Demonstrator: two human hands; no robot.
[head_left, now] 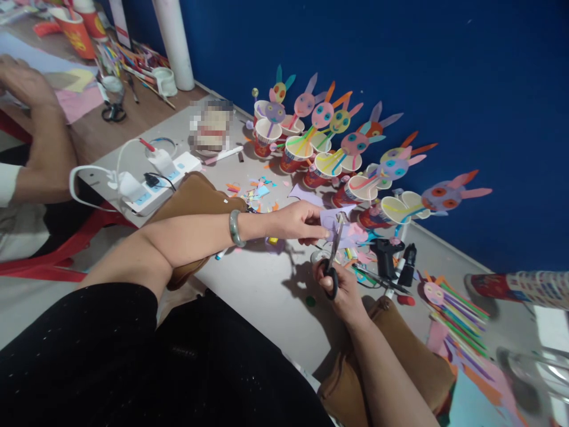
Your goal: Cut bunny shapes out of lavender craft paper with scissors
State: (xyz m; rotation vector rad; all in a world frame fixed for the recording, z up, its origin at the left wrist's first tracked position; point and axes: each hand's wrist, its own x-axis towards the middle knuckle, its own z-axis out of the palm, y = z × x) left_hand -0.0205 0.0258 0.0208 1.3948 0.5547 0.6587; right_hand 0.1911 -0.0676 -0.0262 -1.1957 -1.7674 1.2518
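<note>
My left hand (pixel 304 220) pinches a piece of purple paper (pixel 331 220) above the grey table. In my right hand (pixel 342 290) is a pair of scissors (pixel 334 255) with black handles, its blades up against the paper's right part. A green bangle (pixel 237 228) circles my left wrist. Just beyond the paper lie pink and purple paper scraps (pixel 355 232). A black glue gun (pixel 386 258) rests right of the scissors. Behind my hands stand paper cups (pixel 299 153) bearing bunny-eared paper heads on coloured sticks (pixel 322 115).
A power strip (pixel 162 184) with chargers sits at left. Brown cushions (pixel 395 344) lie under my forearms. At right are coloured sticks (pixel 464 314) and a stack of cups (pixel 511 286). Another person's arm (pixel 44 130) is at the far-left table, near other scissors (pixel 114 111).
</note>
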